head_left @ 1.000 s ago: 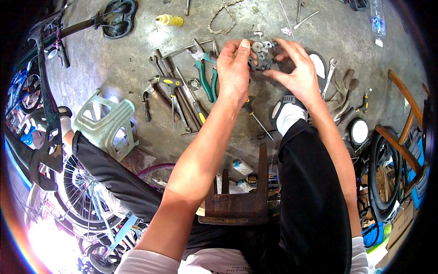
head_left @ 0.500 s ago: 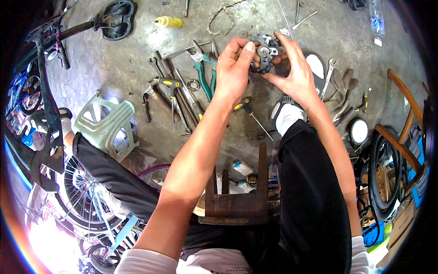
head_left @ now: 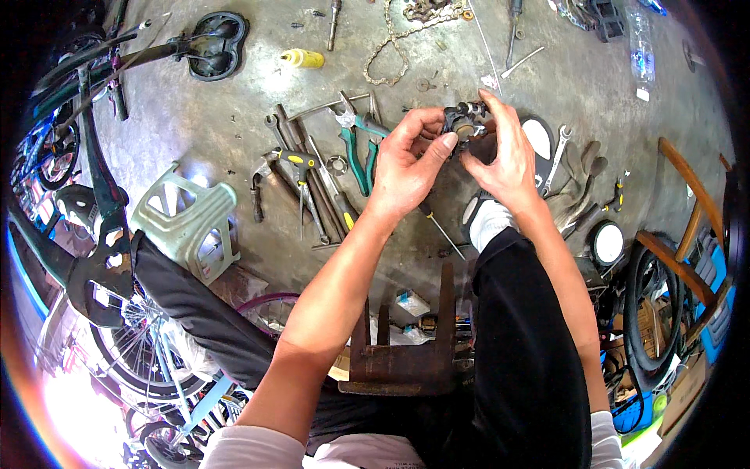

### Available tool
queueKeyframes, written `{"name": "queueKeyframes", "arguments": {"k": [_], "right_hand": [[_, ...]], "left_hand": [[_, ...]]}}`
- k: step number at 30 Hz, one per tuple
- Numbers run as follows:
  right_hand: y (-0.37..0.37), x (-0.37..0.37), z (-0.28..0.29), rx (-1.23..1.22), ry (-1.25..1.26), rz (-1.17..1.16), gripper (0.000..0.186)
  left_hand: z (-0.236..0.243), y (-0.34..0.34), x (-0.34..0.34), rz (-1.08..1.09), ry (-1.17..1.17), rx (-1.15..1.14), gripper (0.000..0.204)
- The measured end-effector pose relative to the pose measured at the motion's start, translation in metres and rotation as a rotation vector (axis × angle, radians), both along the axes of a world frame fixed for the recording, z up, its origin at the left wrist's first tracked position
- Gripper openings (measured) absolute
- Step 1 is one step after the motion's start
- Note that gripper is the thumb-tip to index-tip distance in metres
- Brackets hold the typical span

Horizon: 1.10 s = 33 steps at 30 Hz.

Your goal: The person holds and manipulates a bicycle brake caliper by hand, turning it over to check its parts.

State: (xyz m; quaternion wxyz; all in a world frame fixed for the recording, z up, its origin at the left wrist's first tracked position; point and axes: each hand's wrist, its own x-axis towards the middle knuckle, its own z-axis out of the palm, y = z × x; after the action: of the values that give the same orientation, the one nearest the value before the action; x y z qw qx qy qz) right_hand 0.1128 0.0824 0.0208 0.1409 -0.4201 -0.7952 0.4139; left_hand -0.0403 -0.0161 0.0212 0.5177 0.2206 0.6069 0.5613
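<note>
A dark, greasy bicycle sprocket cluster (head_left: 464, 122) is held up in front of me, above the concrete floor. My left hand (head_left: 406, 160) grips its left side with thumb and fingers curled around the teeth. From the right, my right hand (head_left: 504, 156) closes on it, fingers over the top edge. Both forearms reach out from the lower edge, over my black trousers (head_left: 523, 344) and a white shoe (head_left: 488, 220).
Pliers with green handles (head_left: 361, 148), wrenches and screwdrivers (head_left: 305, 184) lie on the floor to the left. A bike chain (head_left: 398, 39) and yellow bottle (head_left: 303, 58) lie farther out. A pale plastic stool (head_left: 187, 219), a rusty stool (head_left: 406, 359), wheels and tyres (head_left: 648, 313) crowd the sides.
Both hands lifted the sprocket cluster off the floor and drew it closer together and toward me, fingers now wrapped more tightly around it.
</note>
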Motion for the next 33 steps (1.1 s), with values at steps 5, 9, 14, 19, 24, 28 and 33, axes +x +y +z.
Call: {"name": "queueKeyframes", "arguments": {"k": [5,9,14,19,24,28,33], "right_hand": [[0.000,0.000,0.000,0.012,0.011,0.005,0.091],[0.000,-0.001,0.001,-0.007,0.014,-0.002,0.090],[0.001,-0.002,0.002,0.000,0.030,0.004,0.090],[-0.001,-0.001,-0.002,0.019,0.028,0.005,0.091],[-0.001,-0.001,-0.002,0.034,0.036,0.015,0.091],[-0.002,-0.001,-0.002,0.036,0.034,0.020,0.090],[-0.001,0.000,-0.003,0.047,0.021,0.029,0.091]], "left_hand": [[-0.005,0.000,0.000,-0.005,0.025,0.011,0.029],[-0.003,0.000,0.000,-0.015,0.024,-0.018,0.030],[-0.005,0.001,0.002,0.003,0.055,-0.012,0.030],[-0.002,0.001,0.004,0.025,0.075,-0.032,0.031],[0.002,0.003,0.005,0.055,0.086,-0.063,0.030],[0.000,0.003,0.007,0.078,0.105,-0.063,0.029],[0.000,0.003,0.011,0.096,0.220,-0.100,0.028]]}}
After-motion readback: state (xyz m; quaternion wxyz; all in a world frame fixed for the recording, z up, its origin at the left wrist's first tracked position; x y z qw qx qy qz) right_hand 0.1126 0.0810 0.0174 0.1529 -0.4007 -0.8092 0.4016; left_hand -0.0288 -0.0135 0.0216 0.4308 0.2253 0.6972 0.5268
